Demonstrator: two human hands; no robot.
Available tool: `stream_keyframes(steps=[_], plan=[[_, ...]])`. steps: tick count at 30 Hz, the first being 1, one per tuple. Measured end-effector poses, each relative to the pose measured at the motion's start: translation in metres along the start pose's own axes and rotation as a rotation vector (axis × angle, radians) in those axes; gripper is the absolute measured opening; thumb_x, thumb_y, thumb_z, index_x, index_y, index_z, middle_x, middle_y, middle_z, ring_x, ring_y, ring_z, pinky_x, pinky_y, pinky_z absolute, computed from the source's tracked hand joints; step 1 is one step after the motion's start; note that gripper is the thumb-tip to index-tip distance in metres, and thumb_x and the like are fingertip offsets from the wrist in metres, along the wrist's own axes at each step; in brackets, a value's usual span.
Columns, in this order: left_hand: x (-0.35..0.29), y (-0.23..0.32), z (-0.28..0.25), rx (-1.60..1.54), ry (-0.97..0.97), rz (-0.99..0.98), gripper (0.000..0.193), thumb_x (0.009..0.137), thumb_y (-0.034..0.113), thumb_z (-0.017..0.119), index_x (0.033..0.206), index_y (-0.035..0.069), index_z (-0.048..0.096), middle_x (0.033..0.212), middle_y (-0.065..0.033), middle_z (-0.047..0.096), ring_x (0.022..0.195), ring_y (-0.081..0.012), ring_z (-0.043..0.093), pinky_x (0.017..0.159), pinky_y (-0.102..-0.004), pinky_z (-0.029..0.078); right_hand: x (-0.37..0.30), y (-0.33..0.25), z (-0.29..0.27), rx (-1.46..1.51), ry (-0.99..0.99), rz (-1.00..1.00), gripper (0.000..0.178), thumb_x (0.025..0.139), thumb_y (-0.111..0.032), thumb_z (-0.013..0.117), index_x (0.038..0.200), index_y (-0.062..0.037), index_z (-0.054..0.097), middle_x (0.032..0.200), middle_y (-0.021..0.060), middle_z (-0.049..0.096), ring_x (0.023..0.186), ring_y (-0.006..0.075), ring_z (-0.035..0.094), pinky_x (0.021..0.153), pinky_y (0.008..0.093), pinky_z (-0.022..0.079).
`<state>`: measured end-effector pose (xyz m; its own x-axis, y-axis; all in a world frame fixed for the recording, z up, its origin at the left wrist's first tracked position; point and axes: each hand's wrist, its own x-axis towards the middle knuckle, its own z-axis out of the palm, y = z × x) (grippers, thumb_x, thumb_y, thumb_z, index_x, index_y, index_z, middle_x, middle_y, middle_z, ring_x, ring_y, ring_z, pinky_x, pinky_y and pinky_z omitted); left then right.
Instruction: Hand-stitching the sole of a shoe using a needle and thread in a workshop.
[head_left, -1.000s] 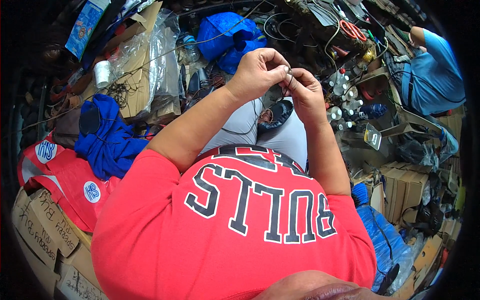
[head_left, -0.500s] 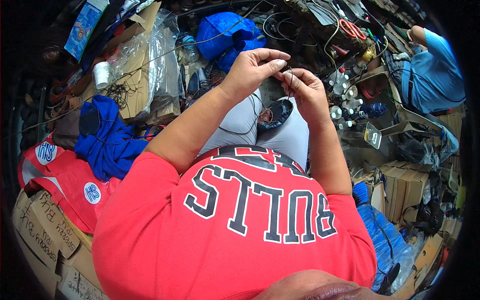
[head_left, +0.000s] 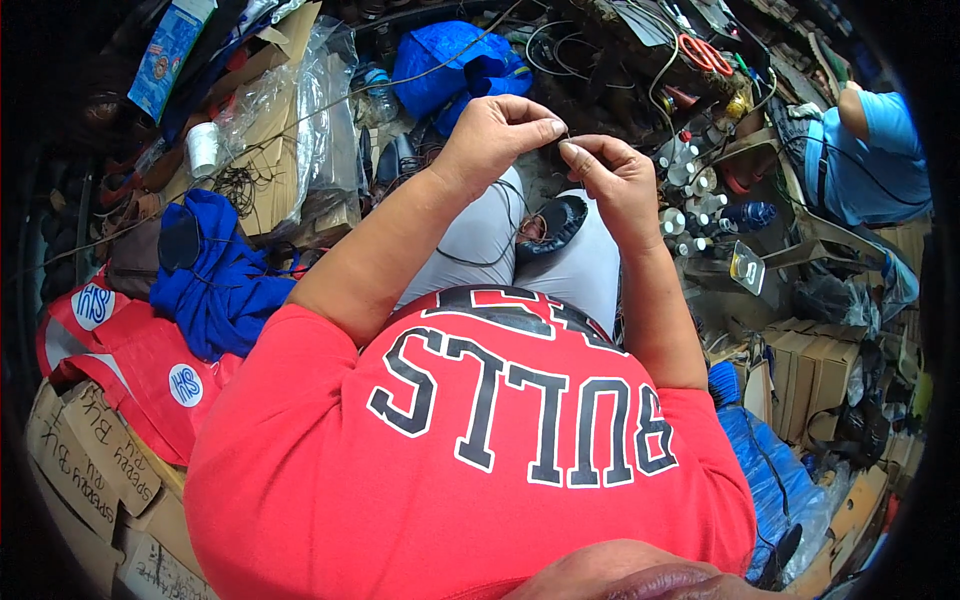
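Above my lap, my left hand (head_left: 505, 138) is closed in a pinch, thumb against the fingers. Close beside it on the right, my right hand (head_left: 617, 180) also pinches, its fingertips a little apart from the left thumb. Something thin and dark, seemingly the end of a thread, lies between the two sets of fingertips; its details are too small to make out. A loop of dark thread (head_left: 478, 264) hangs over my grey trousers. Between my thighs rests a dark shoe (head_left: 556, 228), its opening facing up, below both hands.
Blue bags (head_left: 450, 65) lie ahead. Several small bottles (head_left: 690, 195) stand at the right, near red-handled scissors (head_left: 705, 56). Another person (head_left: 870, 160) in light blue is at far right. Cardboard (head_left: 275, 175), a white cup (head_left: 203, 148) and blue cloth (head_left: 208, 285) are at left.
My hands have drawn slightly apart; the right fingertips have moved away from the left ones. The shoe stays in place. The person at far right has shifted a little.
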<state>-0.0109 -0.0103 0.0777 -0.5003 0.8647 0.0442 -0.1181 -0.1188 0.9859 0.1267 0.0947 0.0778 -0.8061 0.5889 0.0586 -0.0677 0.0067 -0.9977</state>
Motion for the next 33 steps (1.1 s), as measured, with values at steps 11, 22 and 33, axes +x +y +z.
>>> stream_keyframes(steps=[11,22,33], plan=[[0.002,0.001,0.003,0.028,-0.007,-0.015,0.016,0.078,0.01,0.067,0.089,-0.001,0.065,0.082,-0.0054,0.064,0.075,-0.0087,0.058,0.071,-0.0218,0.046,0.002,0.002,-0.003,0.028,-0.022,0.048,0.016,0.08,-0.015,0.066,0.088,-0.0012,0.067,0.068,0.0002,0.06,0.059,0.0036,0.052,0.051,0.0166,0.036],[0.004,0.0,0.001,0.006,-0.051,0.017,0.016,0.079,0.009,0.062,0.093,0.0,0.065,0.081,-0.0058,0.064,0.074,-0.0101,0.058,0.071,-0.0226,0.047,0.004,0.01,-0.006,0.208,-0.082,0.094,0.017,0.081,-0.016,0.066,0.09,-0.0025,0.066,0.071,-0.0009,0.061,0.059,0.0032,0.05,0.05,0.0161,0.034],[0.003,0.006,0.002,-0.216,-0.168,-0.102,0.022,0.08,0.01,0.062,0.1,-0.001,0.063,0.088,-0.0084,0.065,0.078,-0.0127,0.062,0.075,-0.0246,0.049,0.005,0.019,-0.009,0.513,-0.172,0.13,0.014,0.084,-0.013,0.062,0.094,-0.0029,0.063,0.08,0.0009,0.063,0.065,0.005,0.052,0.057,0.0175,0.04]])
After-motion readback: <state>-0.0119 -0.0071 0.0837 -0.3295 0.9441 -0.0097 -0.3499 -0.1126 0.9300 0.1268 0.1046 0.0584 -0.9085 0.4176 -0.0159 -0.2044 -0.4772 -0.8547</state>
